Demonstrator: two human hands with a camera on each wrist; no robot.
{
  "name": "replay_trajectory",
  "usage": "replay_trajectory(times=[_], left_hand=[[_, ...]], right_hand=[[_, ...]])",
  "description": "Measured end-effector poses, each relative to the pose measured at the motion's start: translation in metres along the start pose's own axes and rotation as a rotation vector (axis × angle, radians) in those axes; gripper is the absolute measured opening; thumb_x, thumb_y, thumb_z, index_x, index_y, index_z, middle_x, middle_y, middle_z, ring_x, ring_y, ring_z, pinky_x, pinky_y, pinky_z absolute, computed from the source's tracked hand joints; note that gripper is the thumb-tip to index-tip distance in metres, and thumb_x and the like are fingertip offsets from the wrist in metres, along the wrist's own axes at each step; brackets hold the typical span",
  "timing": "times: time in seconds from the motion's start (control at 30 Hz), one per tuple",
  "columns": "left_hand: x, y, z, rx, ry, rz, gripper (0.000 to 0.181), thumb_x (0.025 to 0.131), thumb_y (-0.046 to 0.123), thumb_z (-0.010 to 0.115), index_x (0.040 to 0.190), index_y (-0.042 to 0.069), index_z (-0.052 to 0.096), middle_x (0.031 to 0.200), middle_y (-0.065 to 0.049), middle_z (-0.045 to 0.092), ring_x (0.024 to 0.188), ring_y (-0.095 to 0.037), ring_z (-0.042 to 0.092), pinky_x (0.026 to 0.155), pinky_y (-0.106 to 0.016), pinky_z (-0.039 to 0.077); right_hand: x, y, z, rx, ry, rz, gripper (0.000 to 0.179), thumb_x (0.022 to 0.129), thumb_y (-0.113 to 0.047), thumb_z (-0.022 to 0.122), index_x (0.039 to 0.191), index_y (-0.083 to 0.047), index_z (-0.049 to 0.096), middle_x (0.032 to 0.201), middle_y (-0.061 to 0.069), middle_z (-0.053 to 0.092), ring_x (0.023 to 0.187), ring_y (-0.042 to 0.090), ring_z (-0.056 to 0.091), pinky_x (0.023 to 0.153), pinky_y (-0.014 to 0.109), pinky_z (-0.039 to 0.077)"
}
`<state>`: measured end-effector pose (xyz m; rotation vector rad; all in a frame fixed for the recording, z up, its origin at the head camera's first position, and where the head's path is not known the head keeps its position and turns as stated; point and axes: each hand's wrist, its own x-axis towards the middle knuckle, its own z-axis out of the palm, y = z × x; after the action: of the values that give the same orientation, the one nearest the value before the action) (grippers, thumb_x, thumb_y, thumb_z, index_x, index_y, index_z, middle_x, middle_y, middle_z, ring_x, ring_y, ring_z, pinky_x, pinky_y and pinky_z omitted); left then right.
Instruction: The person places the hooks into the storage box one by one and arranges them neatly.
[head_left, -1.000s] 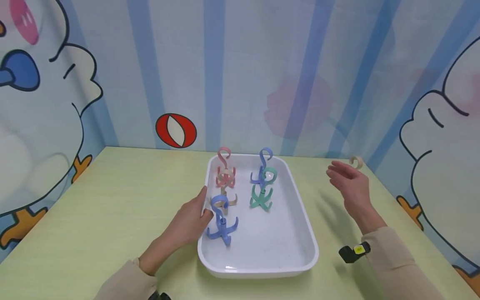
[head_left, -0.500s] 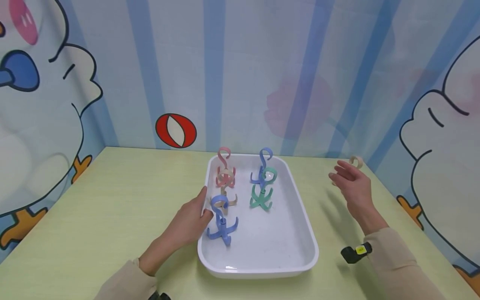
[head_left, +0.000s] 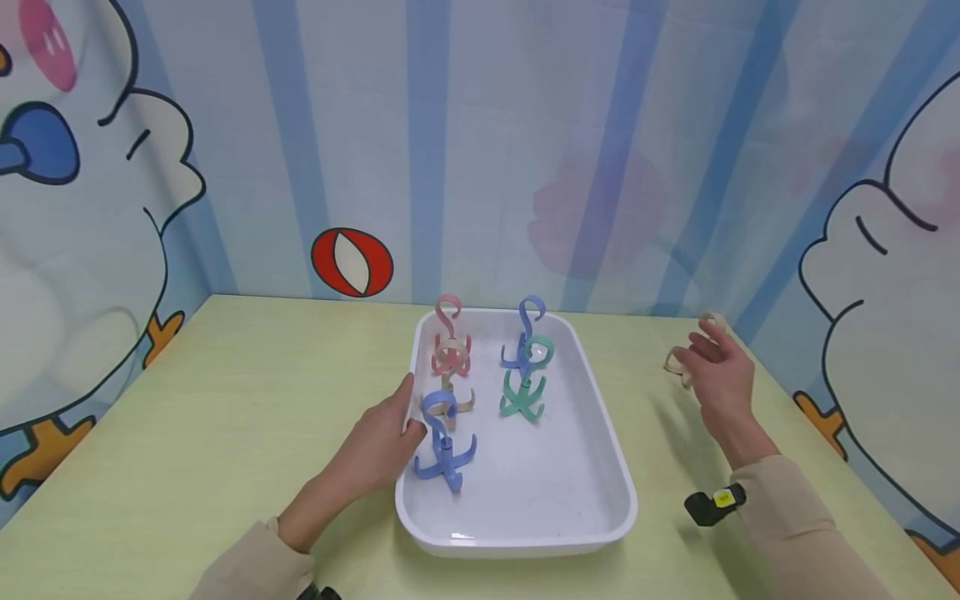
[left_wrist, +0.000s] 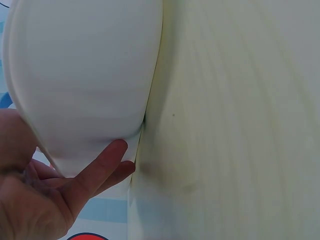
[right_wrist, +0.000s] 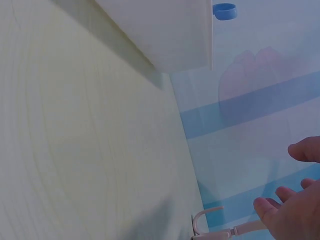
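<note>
My left hand (head_left: 378, 442) holds the left rim of a white plastic tray (head_left: 540, 508), thumb over the edge. In the left wrist view its fingers (left_wrist: 102, 167) lie against the outer wall. Inside the tray stand multi-prong hanging hooks: pink (head_left: 448, 304), beige (head_left: 465, 402), blue at front (head_left: 446, 458), blue at back (head_left: 531, 308) and green (head_left: 522, 396). At the table's back right, my right hand (head_left: 723, 383) is at another beige hook (head_left: 677, 365), partly covering it. In the right wrist view the thumb (right_wrist: 305, 149) stands apart from the fingers; contact is unclear.
A pale yellow table (head_left: 247, 400) extends on both sides of the tray. Behind it hangs a striped blue cloth (head_left: 480, 167) with cartoon prints, which also lines the sides. A black wrist device (head_left: 701, 508) sits at my right sleeve.
My right hand has moved a little to the right and toward me, uncovering the prongs of the beige hook there. My left hand and the tray have stayed in place.
</note>
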<state>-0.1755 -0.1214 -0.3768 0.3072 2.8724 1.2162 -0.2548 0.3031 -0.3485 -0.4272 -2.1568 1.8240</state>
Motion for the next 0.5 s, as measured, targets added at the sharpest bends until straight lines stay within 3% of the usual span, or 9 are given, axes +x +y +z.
replay_trajectory(times=[0.23,0.5], left_hand=[[0.0002,-0.0007,0.0007,-0.004,0.002,0.003,0.073,0.103,0.014,0.051,0.167,-0.001,0.02,0.161,-0.027,0.047,0.097,-0.027,0.069,0.056,-0.027,0.055],[-0.0003,0.0006,-0.0004,0.005,0.006,0.011,0.073,0.103,0.014,0.051,0.167,-0.003,0.02,0.162,-0.028,0.045,0.101,-0.028,0.07,0.059,-0.028,0.057]], right_hand=[[0.0013,-0.0004,-0.0022,0.025,0.045,-0.002,0.071,0.103,-0.008,0.063,0.166,-0.022,0.036,0.166,0.011,0.044,0.151,0.022,0.045,0.113,0.023,0.046],[0.0041,0.0021,-0.0049,-0.005,0.084,0.008,0.073,0.104,-0.012,0.061,0.168,-0.027,0.03,0.171,0.01,0.036,0.157,0.024,0.036,0.124,0.042,0.038]])
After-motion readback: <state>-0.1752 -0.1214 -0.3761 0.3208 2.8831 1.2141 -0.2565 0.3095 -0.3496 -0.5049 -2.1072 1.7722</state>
